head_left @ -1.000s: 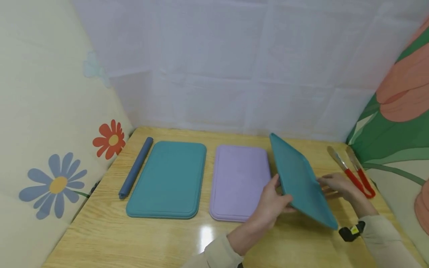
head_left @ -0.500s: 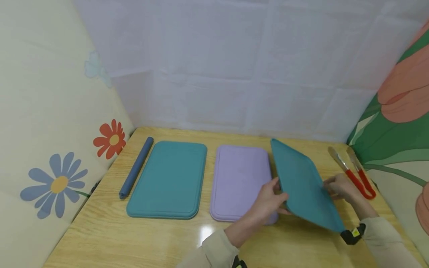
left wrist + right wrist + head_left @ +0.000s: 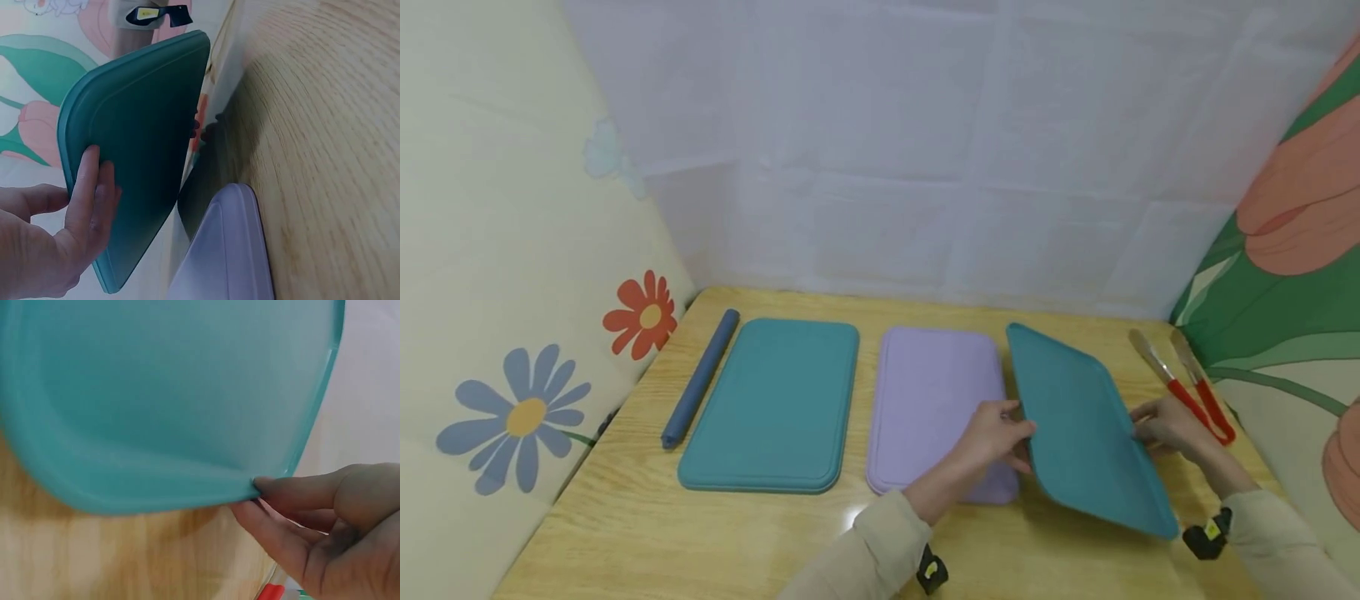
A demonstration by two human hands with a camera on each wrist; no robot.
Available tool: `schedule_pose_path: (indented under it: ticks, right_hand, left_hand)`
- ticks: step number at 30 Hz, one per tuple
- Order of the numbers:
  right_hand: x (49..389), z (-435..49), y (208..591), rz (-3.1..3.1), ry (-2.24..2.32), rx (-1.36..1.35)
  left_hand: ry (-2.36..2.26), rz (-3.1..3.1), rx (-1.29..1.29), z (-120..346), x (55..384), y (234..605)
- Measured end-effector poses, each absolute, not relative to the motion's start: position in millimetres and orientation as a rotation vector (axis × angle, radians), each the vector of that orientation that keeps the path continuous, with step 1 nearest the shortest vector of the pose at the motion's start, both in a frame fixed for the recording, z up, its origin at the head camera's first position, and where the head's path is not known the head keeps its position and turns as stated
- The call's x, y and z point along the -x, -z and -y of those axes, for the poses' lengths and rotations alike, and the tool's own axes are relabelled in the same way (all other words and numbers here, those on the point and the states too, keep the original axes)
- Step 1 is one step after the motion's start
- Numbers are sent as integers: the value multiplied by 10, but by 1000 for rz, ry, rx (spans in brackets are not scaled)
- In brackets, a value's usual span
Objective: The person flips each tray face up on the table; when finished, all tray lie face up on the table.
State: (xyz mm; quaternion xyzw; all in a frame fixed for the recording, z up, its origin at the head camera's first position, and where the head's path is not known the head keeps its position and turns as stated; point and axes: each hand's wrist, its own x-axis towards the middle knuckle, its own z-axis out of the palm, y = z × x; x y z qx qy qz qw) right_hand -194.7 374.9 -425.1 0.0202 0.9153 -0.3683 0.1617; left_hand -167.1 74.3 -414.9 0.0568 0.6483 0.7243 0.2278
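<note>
A teal tray (image 3: 1082,433) with a low raised rim is held tilted above the table, its left long edge higher than its right. My left hand (image 3: 988,437) grips that left edge, thumb on the inner face and fingers spread under the smooth underside, as the left wrist view shows. Thumb and fingers of my right hand (image 3: 1172,427) pinch the opposite rim, seen closely in the right wrist view. Just left of the held tray, partly behind my left hand, a purple tray (image 3: 932,392) lies face down. Farther left is another teal tray (image 3: 771,404), also face down.
Tongs (image 3: 1201,400) with red handles lie at the table's right edge, close to my right hand. A slim dark blue roll (image 3: 702,379) lies along the left side. White cloth (image 3: 880,167) hangs behind the wooden table (image 3: 700,542), with flowered cloth on both sides.
The held tray has come down and tipped flatter, its inner face turning more upward. Both hands have moved slightly lower with it, the right one also a little rightward. The other things stay put.
</note>
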Motion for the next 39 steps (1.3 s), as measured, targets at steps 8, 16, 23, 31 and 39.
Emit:
schedule_pose_path:
  ticks: [8, 16, 23, 31, 39]
  right_hand:
    - [1906, -3851, 4303, -2640, 1047, -7]
    - [1913, -3862, 4283, -2642, 1000, -41]
    - [1918, -3884, 4269, -2660, 968, -71]
    - [1945, -3912, 4252, -2674, 951, -62]
    - [1979, -3964, 4300, -2713, 955, -98]
  left_hand:
    - [-1975, -1795, -138, -784, 1729, 4199]
    - [-1900, -1897, -98, -829, 1781, 4222]
    - [-1901, -1900, -91, -873, 1807, 4239]
    - [-1884, -1941, -63, -931, 1839, 4294]
    - [-1862, -1980, -28, -995, 1886, 4323]
